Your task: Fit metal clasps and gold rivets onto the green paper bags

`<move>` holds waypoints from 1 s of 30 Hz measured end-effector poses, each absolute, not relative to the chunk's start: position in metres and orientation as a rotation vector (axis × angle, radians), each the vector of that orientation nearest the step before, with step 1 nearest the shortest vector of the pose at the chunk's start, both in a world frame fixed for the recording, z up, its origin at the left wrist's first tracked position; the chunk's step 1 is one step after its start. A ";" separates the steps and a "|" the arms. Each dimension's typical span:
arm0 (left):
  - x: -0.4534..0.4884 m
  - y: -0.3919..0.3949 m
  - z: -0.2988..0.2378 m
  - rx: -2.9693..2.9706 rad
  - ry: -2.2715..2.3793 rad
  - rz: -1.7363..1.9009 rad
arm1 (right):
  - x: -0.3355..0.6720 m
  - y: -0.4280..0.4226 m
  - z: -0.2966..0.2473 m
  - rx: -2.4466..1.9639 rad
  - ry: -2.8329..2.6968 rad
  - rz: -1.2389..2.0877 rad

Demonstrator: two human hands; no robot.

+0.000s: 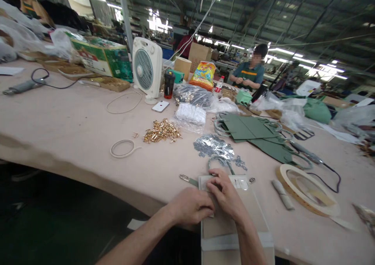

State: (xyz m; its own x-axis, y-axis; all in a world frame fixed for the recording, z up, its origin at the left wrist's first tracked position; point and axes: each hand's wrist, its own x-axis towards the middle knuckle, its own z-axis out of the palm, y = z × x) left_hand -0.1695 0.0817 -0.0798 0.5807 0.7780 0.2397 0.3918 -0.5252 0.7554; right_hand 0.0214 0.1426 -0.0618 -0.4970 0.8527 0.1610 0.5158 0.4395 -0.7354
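A flat beige bag piece [253, 208] with pale grey-green bands lies in front of me, its looped handle [220, 161] at the far end. My left hand [191, 206] is closed over its left side, thumb and forefinger pinched; what lies between them is hidden. My right hand [223, 192] rests on the upper part, fingers bent and close together, and I cannot make out what they grip. From the left edge sticks out a green strap [191, 181] with a metal buckle [184, 177]. A small metal fitting [252, 180] lies by the right corner.
Gold-coloured hardware [162, 131] and thin grey metal pieces [213, 146] lie in piles beyond. Green bag pieces [252, 128] are stacked at right, near a tape roll [283, 175]. A fan [146, 66], phone [160, 106] and cup [169, 84] stand farther back. A co-worker [249, 73] sits across.
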 end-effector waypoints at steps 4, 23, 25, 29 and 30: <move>-0.170 0.082 -0.082 2.142 0.911 0.791 | 0.017 0.143 -0.067 -1.150 -2.189 0.768; -0.174 0.084 -0.083 1.501 0.800 0.960 | 0.014 0.150 -0.090 -1.169 -2.170 0.483; -0.174 0.086 -0.087 1.337 0.824 0.973 | 0.009 0.150 -0.095 -1.163 -2.124 0.424; -0.173 0.090 -0.091 1.352 0.866 0.996 | 0.007 0.148 -0.098 -1.147 -2.013 0.433; -0.173 0.090 -0.091 1.382 0.874 0.988 | 0.008 0.146 -0.096 -1.141 -1.963 0.468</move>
